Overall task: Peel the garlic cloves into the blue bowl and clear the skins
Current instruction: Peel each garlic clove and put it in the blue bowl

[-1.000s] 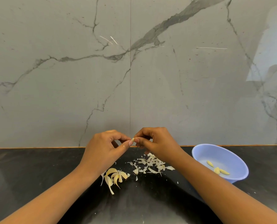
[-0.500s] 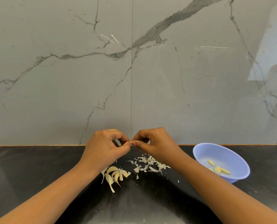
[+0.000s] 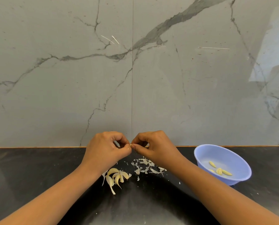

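The garlic clove (image 3: 131, 145) I am peeling is pinched between my two hands, raised above the counter (image 3: 38, 168) and well to the left of the blue bowl (image 3: 242, 177). Only a small pale tip of it shows between my fingertips. My left hand (image 3: 106, 150), the one farther from the bowl, has thumb and forefinger curled and pressed onto the clove's left end, with the other fingers folded in. My right hand (image 3: 155, 147) meets it from the bowl's side, thumb and forefinger nipping the clove's right end and the remaining fingers curled above. The two hands touch at the fingertips.

The bowl stands on the black counter just right of my right forearm, apart from it. A few yellowish peeled cloves (image 3: 219, 171) lie in it, gathered on its floor. Left of the bowl, beneath my right hand and wrist, lies a scatter of papery white skins (image 3: 145, 166). Farther left from the bowl, below my left wrist, is a small heap of unpeeled cloves (image 3: 116, 177), touching one another, tips curved and pointed. A tiny flake (image 3: 179, 182) lies between the scatter and the bowl. Behind the bowl the grey veined marble wall (image 3: 70, 78) rises from the counter's far edge
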Motion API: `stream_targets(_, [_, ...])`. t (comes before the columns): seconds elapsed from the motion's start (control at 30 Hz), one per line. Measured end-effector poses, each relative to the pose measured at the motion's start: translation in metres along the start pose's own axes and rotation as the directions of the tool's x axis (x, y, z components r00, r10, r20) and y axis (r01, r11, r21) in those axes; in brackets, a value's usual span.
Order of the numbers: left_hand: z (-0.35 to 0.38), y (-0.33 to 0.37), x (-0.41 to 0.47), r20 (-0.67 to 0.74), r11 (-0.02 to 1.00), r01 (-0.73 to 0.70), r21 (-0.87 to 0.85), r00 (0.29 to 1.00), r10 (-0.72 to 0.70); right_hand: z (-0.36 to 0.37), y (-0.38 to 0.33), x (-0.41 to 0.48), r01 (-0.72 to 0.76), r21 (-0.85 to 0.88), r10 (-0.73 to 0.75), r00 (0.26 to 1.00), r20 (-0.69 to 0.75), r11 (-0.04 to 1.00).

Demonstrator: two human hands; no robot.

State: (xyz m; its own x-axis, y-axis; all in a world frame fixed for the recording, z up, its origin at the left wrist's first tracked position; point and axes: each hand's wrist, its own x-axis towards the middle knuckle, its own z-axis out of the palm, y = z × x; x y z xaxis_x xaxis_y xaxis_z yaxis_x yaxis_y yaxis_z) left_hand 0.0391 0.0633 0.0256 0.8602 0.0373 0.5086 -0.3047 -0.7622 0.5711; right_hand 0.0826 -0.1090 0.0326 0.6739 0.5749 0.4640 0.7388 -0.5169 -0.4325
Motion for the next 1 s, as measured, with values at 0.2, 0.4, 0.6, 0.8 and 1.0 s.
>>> stream_targets(0.2, [-0.001, 0.001, 0.002, 0.058, 0.989, 0.096, -0.115, 0.994, -0.089, -0.002, 0.004, 0.000, 0.025, 0.061, -0.024, 1.000, -0.011, 0.998])
stream_targets(0.4, [0.001, 0.001, 0.003, 0.114, 0.944, 0.203, -0.259, 0.977, -0.179, -0.003, 0.009, -0.001, 0.009, 0.165, -0.006, 1.000, -0.022, 0.986])
stream_targets(0.6, [0.004, -0.001, 0.005, 0.127, 0.920, 0.249, -0.303, 0.967, -0.220, 0.000, 0.013, -0.002, -0.053, 0.342, 0.077, 0.996, -0.056, 0.938])
stream_targets(0.8, [0.002, 0.000, 0.007, 0.167, 0.894, 0.285, -0.346, 0.956, -0.240, 0.003, 0.013, -0.002, -0.140, 0.535, 0.176, 0.984, -0.017, 0.833])
stream_targets(1.0, [0.004, 0.002, 0.004, 0.180, 0.869, 0.309, -0.387, 0.950, -0.257, -0.001, 0.012, 0.000, -0.225, 0.653, 0.246, 0.967, 0.060, 0.723])
